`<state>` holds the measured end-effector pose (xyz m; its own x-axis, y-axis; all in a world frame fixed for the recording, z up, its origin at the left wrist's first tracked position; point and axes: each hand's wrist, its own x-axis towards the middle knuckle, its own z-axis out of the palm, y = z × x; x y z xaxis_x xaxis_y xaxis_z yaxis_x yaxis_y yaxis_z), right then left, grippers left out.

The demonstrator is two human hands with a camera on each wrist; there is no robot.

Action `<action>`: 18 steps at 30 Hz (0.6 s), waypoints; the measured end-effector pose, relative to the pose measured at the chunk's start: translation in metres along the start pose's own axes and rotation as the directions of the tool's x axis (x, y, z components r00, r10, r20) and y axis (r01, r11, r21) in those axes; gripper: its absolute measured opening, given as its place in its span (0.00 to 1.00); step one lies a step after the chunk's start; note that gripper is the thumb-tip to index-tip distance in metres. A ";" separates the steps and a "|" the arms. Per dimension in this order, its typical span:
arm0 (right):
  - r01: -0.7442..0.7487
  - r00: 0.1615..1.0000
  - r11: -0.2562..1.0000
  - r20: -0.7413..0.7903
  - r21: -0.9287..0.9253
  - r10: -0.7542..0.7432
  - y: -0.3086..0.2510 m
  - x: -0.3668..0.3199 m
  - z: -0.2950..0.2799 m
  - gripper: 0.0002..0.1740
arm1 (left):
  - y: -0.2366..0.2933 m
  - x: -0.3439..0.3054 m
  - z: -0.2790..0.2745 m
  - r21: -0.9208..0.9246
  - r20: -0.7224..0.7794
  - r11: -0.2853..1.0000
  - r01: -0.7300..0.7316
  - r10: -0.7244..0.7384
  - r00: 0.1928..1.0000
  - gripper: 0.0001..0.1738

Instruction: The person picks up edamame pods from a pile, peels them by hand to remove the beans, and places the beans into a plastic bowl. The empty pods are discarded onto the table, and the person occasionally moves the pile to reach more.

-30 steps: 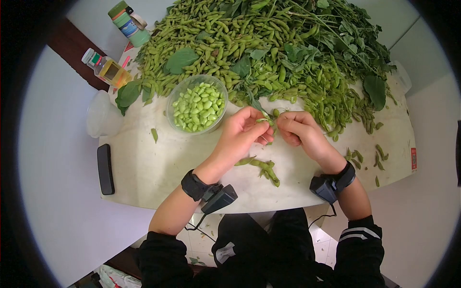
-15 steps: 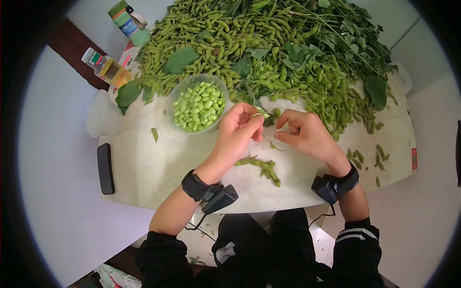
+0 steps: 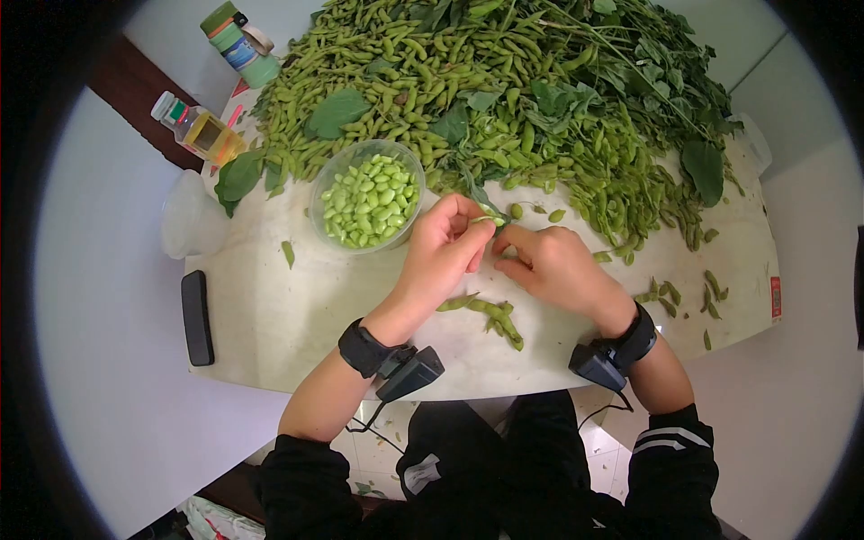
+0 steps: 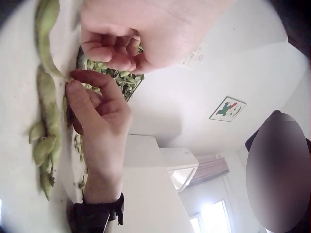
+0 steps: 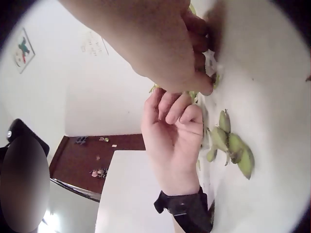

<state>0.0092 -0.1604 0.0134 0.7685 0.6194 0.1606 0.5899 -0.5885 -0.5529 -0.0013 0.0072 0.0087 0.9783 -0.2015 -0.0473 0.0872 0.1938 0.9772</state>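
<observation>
My left hand (image 3: 443, 250) pinches a green pod (image 3: 489, 218) between thumb and fingertips, just right of a clear tub (image 3: 318, 211) of shelled beans (image 3: 373, 200). Close beside it, my right hand (image 3: 571, 274) is low over the table with fingers bent. In the left wrist view the right hand (image 4: 104, 121) has thumb and forefinger closed on something small at the tabletop. A small green piece (image 5: 216, 79) shows at its fingertips in the right wrist view. Several whole pods (image 3: 497, 315) lie below the hands.
A large heap of pods (image 3: 396, 90) and leafy stems (image 3: 657, 81) covers the far side. At the left are a green bottle (image 3: 243, 49), an oil bottle (image 3: 205, 135), an empty tub (image 3: 192, 216) and a black phone (image 3: 197, 318). Loose pods (image 3: 668, 293) lie at the right.
My right hand moved away from the left and opened, then came back left and down to the table, over where a small green piece lay. The left hand kept its pod.
</observation>
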 end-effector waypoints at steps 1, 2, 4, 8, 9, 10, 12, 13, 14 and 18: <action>0.024 0.999 0.999 -0.041 0.037 -0.022 0.003 0.000 0.004 0.07 | 0.000 0.000 0.000 0.000 0.001 1.000 0.000 0.000 1.000 0.04; 0.049 0.996 0.996 -0.083 0.072 -0.043 0.005 0.000 0.006 0.07 | 0.001 0.000 0.000 -0.004 0.003 1.000 0.000 0.000 1.000 0.04; -0.051 0.998 0.995 -0.044 0.087 0.055 -0.002 0.000 -0.005 0.07 | 0.001 0.000 0.001 -0.008 0.006 1.000 0.001 -0.001 1.000 0.04; -0.174 0.964 0.769 -0.053 0.615 0.261 0.011 0.002 -0.010 0.05 | 0.002 -0.001 0.001 -0.021 -0.002 1.000 0.012 -0.012 1.000 0.04; -0.329 0.906 0.275 0.220 0.903 0.363 0.007 0.003 -0.024 0.06 | 0.002 -0.001 0.001 -0.012 -0.004 1.000 0.020 -0.020 1.000 0.05; -0.329 0.906 0.275 0.220 0.903 0.363 0.010 0.003 -0.026 0.06 | 0.002 -0.001 0.001 -0.012 -0.004 1.000 0.019 -0.019 1.000 0.05; -0.290 0.912 -0.149 0.320 0.945 0.257 0.012 0.003 -0.026 0.12 | 0.002 -0.001 0.002 -0.051 -0.003 0.998 0.038 -0.038 0.999 0.05; -0.302 0.907 -0.153 0.333 0.941 0.260 0.012 0.004 -0.026 0.15 | 0.002 -0.001 0.001 -0.051 -0.004 0.998 0.036 -0.037 0.999 0.05; -0.302 0.907 -0.152 0.333 0.941 0.259 0.012 0.004 -0.024 0.15 | 0.001 -0.001 0.001 -0.054 -0.003 0.998 0.035 -0.035 0.999 0.05; -0.328 0.921 -0.065 0.335 0.942 0.197 0.012 0.002 -0.020 0.15 | 0.000 0.000 0.001 -0.039 -0.010 0.999 0.010 -0.011 1.000 0.07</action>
<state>0.0226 -0.1763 0.0234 0.7414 0.6288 -0.2346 -0.5243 0.3244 -0.7874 -0.0017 0.0060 0.0084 0.9792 -0.1940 -0.0597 0.1044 0.2288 0.9679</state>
